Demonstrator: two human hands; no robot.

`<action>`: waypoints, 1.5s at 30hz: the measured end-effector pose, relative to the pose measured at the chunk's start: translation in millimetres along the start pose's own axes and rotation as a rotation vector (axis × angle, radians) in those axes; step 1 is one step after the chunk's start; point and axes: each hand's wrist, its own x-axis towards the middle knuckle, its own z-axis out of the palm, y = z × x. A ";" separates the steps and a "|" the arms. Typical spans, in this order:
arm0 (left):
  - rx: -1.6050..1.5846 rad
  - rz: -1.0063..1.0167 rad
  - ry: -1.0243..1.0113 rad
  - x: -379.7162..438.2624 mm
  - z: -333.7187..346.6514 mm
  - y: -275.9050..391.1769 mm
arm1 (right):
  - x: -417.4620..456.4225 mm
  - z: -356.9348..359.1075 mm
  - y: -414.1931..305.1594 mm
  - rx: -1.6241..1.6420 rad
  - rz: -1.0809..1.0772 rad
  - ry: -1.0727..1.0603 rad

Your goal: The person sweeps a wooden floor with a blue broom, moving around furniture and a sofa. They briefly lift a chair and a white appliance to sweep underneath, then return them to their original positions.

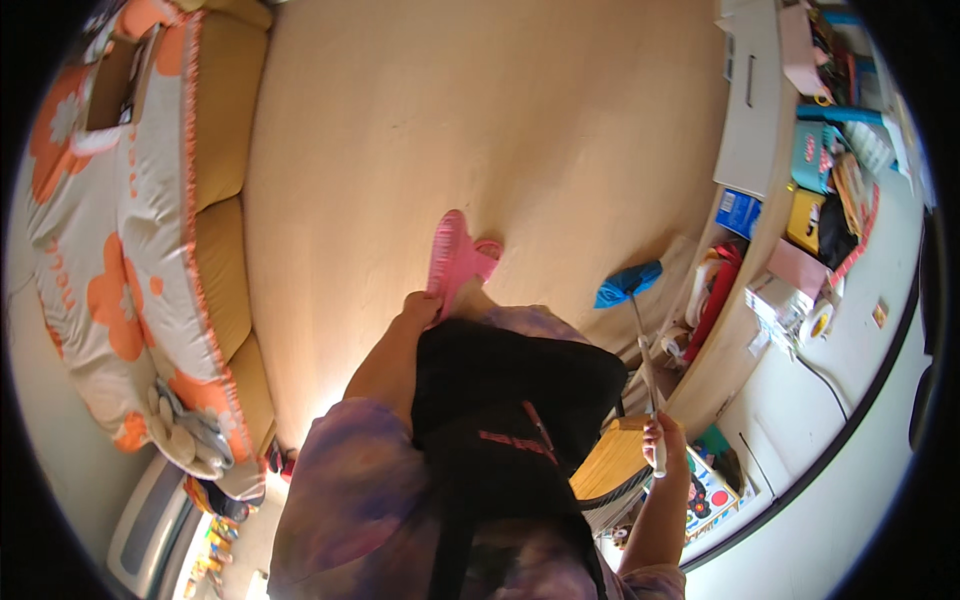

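Note:
My left hand (422,306) grips the heel end of a pink slipper (448,251), low in front of my body. Beside it, another pink slipper (487,256) is on my foot. Out to the right, my right hand (663,439) is closed around the white handle of a long thin pole (646,360). At the pole's far end is a head wrapped in blue plastic (628,284), near the shelf unit. A black apron (510,397) with a pen in it covers my front.
On the left stands a tan sofa (225,262) with a flower-patterned cover. A long low cabinet (750,112) with boxes, tape and other items runs along the right. A wooden stool or chair seat (611,457) is close by my right arm.

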 end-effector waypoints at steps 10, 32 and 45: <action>-0.253 0.335 0.104 5.8 10.7 79.1 | 4.3 49.3 21.9 -0.067 -0.119 -0.017; -0.680 -0.167 0.269 -142.2 57.8 19.4 | -14.5 277.0 -213.1 -0.490 -0.385 -0.053; -0.800 -0.061 0.263 -219.6 192.9 121.6 | -38.7 340.1 -366.2 -1.051 -0.729 -0.014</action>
